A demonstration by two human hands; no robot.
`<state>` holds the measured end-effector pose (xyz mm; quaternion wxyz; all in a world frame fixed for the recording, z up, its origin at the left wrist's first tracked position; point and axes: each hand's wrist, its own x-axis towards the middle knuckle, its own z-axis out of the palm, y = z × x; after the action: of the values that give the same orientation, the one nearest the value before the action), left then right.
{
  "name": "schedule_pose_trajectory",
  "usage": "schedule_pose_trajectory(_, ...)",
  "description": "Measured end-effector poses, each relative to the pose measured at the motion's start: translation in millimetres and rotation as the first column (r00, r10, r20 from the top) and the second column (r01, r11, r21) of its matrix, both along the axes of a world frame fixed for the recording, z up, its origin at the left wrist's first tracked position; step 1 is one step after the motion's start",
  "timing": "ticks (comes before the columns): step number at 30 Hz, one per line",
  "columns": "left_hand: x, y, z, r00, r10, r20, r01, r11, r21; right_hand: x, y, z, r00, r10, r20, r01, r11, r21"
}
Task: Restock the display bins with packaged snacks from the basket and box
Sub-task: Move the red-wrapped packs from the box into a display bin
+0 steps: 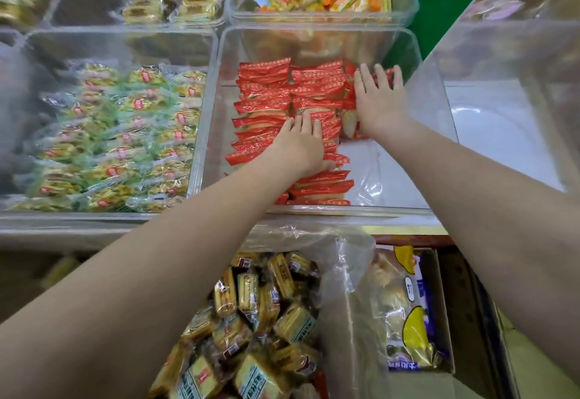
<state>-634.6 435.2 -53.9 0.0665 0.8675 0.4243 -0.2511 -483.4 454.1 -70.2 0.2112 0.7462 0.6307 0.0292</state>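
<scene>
Left hand (301, 144) and right hand (378, 100), grip spread flat, press red foil snack packets (266, 97) in clear plastic bin (314, 208); uneven pressure could topple rows.

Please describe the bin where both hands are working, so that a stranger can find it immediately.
Start from the group of clear plastic bins. It is the near right bin, beside the bin of green-wrapped snacks. Only it holds rows of flat red packets, with a bare white floor at its near right corner.

shelf (408, 229) | four clear bins (317, 208) side by side | white liner under right bin
</scene>
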Motion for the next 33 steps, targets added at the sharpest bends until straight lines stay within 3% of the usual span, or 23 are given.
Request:
schedule_pose_trajectory(6,-2.6,1.8,-1.0,1.0,-0.007,0.012,0.007,1.0,0.016,-21.5,-34.8,31.7,0.942,-0.029,-0.333,0.111,0.967,0.231)
schedule_pose_trajectory(9,-11.9,-8.7,22.4,0.981,0.021,0.19,-0.029,0.999,0.035,-52.2,-68.6,62.4,0.869,0.074,-0.488,0.106,0.937,0.332)
schedule_pose_trajectory(12,-44.5,-29.3,46.3,0.805,-0.075,0.589,-0.058,0.977,0.205,-92.8,-100.7,81.9,0.749,0.214,-0.628,0.084,0.908,0.41)
schedule_pose_trajectory(15,-105.6,-70.8,57.9,0.578,-0.211,0.788,-0.047,0.956,0.29,-141.5,-136.4,91.8,0.582,0.391,-0.713,0.049,0.858,0.511)
schedule_pose_trajectory(17,-156.7,-106.1,53.2,0.601,-0.143,0.786,-0.03,0.979,0.202,-172.7,-160.1,86.2,0.463,0.415,-0.783,-0.054,0.895,0.442)
schedule_pose_trajectory(19,-207.6,-137.0,40.6,0.693,-0.059,0.719,0.012,0.998,0.069,-201.0,-180.9,70.0,0.413,0.358,-0.837,-0.243,0.929,0.277)
schedule_pose_trajectory(21,-252.0,-159.4,32.1,0.81,0.046,0.584,0.031,0.992,-0.122,-231.3,-199.4,50.5,0.438,0.315,-0.842,-0.406,0.905,0.128)
schedule_pose_trajectory(24,-304.7,-181.4,22.0,0.979,0.148,0.14,-0.081,0.913,-0.399,-276.6,-221.0,29.7,0.46,0.194,-0.867,-0.539,0.836,-0.099)
schedule_pose_trajectory(26,-332.8,-196.1,11.2,0.968,0.139,-0.21,-0.227,0.844,-0.487,-305.8,-234.1,18.4,0.474,0.051,-0.879,-0.599,0.751,-0.28)
schedule_pose_trajectory(28,-351.8,-205.0,1.8,0.912,0.134,-0.388,-0.336,0.787,-0.518,-331.4,-243.8,5.9,0.513,-0.012,-0.858,-0.624,0.681,-0.383)
schedule_pose_trajectory(33,-370.0,-214.4,-18.2,0.804,0.212,-0.555,-0.547,0.63,-0.552,-377.4,-257.2,-12.5,0.59,0.018,-0.807,-0.64,0.621,-0.454)
